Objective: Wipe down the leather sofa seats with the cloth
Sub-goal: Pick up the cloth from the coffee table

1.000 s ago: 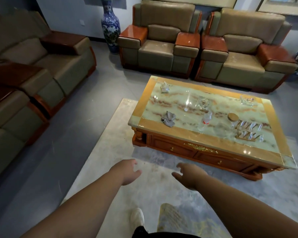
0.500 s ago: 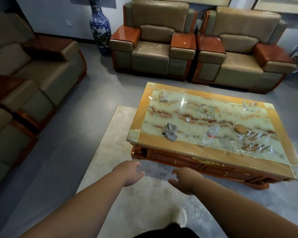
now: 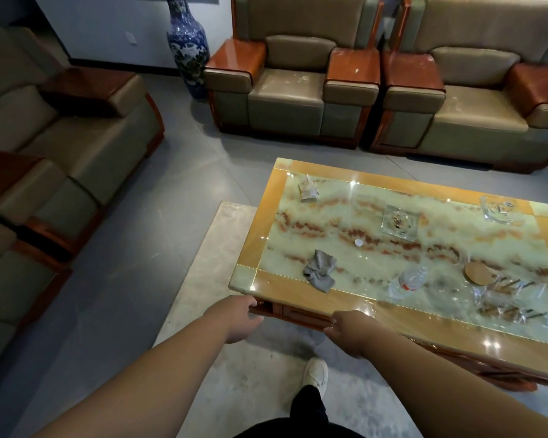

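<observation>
I see both bare hands stretched forward and holding nothing: the left hand (image 3: pixel 239 317) has relaxed, loosely bent fingers, and the right hand (image 3: pixel 350 331) has fingers a little more curled, just at the near edge of the low wooden coffee table with the glossy marble-pattern top (image 3: pixel 298 292). The crumpled grey cloth (image 3: pixel 319 275) lies on this table top, beyond both hands and between them, apart from the fingers. Farther beyond the hands stand two olive leather armchairs with red-brown wooden armrests (image 3: pixel 293 86), their seats showing pale marks, and a long sofa of the same leather (image 3: pixel 76 143) is far to the left of the left hand.
</observation>
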